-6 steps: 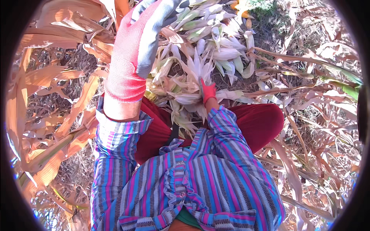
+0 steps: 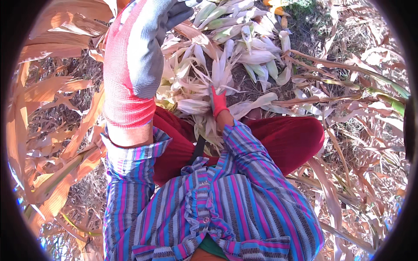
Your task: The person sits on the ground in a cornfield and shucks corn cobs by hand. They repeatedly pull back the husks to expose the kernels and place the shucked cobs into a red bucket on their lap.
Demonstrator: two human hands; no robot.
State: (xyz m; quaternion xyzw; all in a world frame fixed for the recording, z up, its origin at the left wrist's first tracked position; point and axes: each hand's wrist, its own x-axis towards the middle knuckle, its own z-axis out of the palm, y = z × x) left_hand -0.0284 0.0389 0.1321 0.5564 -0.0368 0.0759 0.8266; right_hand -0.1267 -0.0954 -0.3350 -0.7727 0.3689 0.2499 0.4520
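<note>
My left hand (image 2: 141, 56), in a red glove with a grey palm, is raised close to the camera at the upper left. Its fingers bend rightward and are partly cut off by the top edge, so whether they hold anything is hidden. Down between my knees, my right hand (image 2: 219, 103), in a red and grey glove, grips the base of a corn ear in pale dry husk (image 2: 222, 71). Loose husks and another husk-covered ear (image 2: 193, 106) lie just left of that hand.
A heap of husk-covered corn ears (image 2: 257, 56) lies ahead, with some bare orange cobs (image 2: 275, 8) at its far end. Tall dry corn leaves (image 2: 56, 91) crowd the left side. Fallen stalks (image 2: 348, 69) stretch across the straw-covered ground on the right.
My left hand has shifted left and slightly nearer me. My right hand has moved a little left, and the corn ear it grips has shifted with it.
</note>
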